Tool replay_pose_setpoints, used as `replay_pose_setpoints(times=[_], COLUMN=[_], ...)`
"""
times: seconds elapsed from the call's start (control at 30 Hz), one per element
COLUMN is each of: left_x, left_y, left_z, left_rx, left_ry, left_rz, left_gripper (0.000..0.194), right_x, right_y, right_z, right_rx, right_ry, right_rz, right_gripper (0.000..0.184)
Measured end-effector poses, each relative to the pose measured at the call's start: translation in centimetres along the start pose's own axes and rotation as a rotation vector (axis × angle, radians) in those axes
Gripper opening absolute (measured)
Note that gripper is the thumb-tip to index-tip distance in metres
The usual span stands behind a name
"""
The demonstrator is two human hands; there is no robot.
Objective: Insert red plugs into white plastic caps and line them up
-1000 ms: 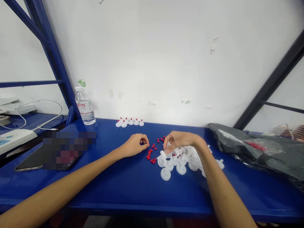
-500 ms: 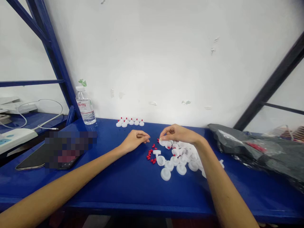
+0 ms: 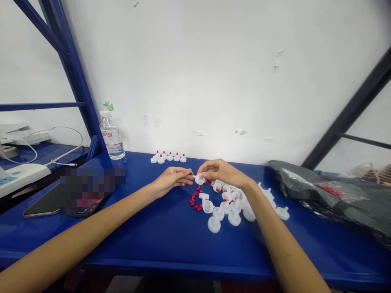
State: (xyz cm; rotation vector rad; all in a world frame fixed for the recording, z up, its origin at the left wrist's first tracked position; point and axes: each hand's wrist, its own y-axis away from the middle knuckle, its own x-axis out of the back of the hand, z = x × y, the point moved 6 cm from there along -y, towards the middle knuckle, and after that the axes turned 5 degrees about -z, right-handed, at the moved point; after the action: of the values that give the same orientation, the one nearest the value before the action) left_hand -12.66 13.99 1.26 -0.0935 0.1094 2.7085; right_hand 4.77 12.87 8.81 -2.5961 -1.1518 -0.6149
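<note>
My right hand [image 3: 220, 173] pinches a white nozzle cap [image 3: 200, 179] by its round base, its thin spout pointing left. Facing it, my left hand [image 3: 172, 180] is closed with a small red tip cap [image 3: 191, 173] at its fingertips, close to the spout. Below the hands lie several loose red tip caps [image 3: 193, 199] on the blue table. Beside them, partly behind my right forearm, spreads a pile of white nozzle caps [image 3: 234, 217], some upside down. Toward the wall, several white caps with red tips [image 3: 170, 157] stand upright in a group.
A water bottle [image 3: 112, 136] stands at the back left. Phones [image 3: 45, 199], partly blurred out, lie on the left near a white power strip [image 3: 24, 179]. Dark plastic bags [image 3: 330, 195] cover the right side. The wall [image 3: 195, 81] rises behind the blue table [image 3: 159, 240].
My right hand has moved left, bringing a white nozzle cap from the pile up to my left hand's fingertips. My left hand has turned slightly, and the red tip cap shows there.
</note>
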Motion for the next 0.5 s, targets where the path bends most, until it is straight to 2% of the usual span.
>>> replay_pose_setpoints(times=[0.23, 0.5], left_x=[-1.2, -1.0], left_y=[0.4, 0.6], left_z=[0.4, 0.6], left_rx=[0.007, -0.002], left_ry=[0.017, 0.100], left_rz=[-0.054, -0.043], left_gripper=[0.037, 0.038], right_x=[0.2, 0.5], right_y=[-0.4, -0.5], right_z=[0.6, 0.8], right_rx=[0.008, 0.033], right_ry=[0.004, -0.024], right_rz=[0.043, 0.089], right_gripper=[0.035, 0.034])
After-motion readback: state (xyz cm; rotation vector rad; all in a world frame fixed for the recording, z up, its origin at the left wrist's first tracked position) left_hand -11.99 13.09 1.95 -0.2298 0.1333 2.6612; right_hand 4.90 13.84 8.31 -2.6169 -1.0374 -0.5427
